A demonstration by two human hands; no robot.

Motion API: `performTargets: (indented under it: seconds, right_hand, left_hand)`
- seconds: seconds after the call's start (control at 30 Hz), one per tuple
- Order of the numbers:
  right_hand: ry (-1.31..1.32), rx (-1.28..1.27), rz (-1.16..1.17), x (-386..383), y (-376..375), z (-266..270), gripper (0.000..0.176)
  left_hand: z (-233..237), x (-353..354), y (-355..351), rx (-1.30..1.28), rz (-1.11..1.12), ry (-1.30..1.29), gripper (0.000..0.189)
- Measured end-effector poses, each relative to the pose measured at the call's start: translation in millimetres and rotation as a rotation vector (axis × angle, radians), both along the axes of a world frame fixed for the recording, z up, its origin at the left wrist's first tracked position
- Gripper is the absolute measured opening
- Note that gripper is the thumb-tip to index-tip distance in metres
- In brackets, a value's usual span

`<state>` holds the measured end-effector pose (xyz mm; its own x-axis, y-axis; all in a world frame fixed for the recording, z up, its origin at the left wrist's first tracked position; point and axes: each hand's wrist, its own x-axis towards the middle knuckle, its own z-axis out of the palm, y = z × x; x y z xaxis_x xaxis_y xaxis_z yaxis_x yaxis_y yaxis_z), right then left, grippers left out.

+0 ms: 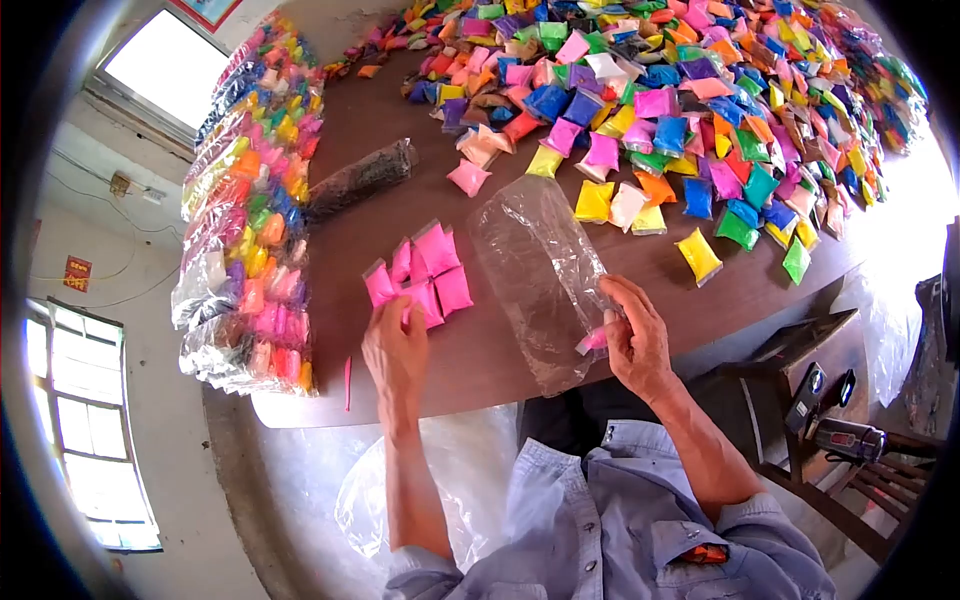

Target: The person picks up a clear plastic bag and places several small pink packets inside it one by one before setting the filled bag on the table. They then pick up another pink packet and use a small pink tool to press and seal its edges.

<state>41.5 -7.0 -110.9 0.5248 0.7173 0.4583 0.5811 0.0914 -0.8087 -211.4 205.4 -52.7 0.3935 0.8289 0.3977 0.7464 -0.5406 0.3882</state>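
Note:
Several bright pink packets [437, 250] lie grouped on the brown table [370, 110]. My left hand [397, 345] is at the near-left edge of this group, its fingers bent onto a pink packet; whether it grips one is hard to see. A large clear plastic bag [525, 270] lies flat to the right of the group. My right hand [637, 335] is at the bag's right edge, thumb and fingers closed around its film. A small pink packet [592, 341] shows beside the right thumb, partly under my fingers.
A big heap of colourful packets [690, 100] covers the far right. Filled clear bags [255, 230] are stacked along the left edge. A dark filled bag [360, 180] and a thin pink stick [348, 384] lie on the table. A wooden chair [800, 400] stands at right.

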Motion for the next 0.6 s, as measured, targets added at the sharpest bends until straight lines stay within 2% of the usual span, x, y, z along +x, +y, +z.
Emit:
performTargets:
  seconds: [0.03, 0.17, 0.27, 0.33, 0.37, 0.43, 0.57, 0.6]
  right_hand:
    - [-0.001, 0.003, 0.001, 0, 0, 1, 0.038]
    - [0.001, 0.01, -0.012, 0, 1, -3, 0.038]
    - [0.014, 0.013, -0.013, 0, 0, -4, 0.037]
    - [0.034, 0.007, -0.009, -1, -1, -4, 0.037]
    - [0.034, 0.01, -0.008, -1, 0, -4, 0.037]
    - [0.036, 0.015, -0.003, -1, 1, -4, 0.038]
    - [0.02, 0.01, -0.003, -1, -1, -2, 0.038]
    - [0.043, -0.007, 0.0, -2, -2, -1, 0.038]
  left_hand:
    - [1, -6, 12, 0.077, 0.024, 0.144, 0.018]
    - [-7, -14, 39, 0.038, 0.018, 0.219, 0.02]
    - [-11, -14, 42, -0.023, -0.008, 0.173, 0.027]
    - [-8, -14, 41, -0.155, -0.03, 0.006, 0.035]
    - [-7, -15, 39, -0.157, -0.028, 0.005, 0.035]
    - [1, -15, 33, -0.365, -0.01, -0.085, 0.042]
    - [-11, -28, 33, -0.429, -0.052, -0.149, 0.04]
    - [-3, -26, 27, -0.552, -0.034, -0.21, 0.042]
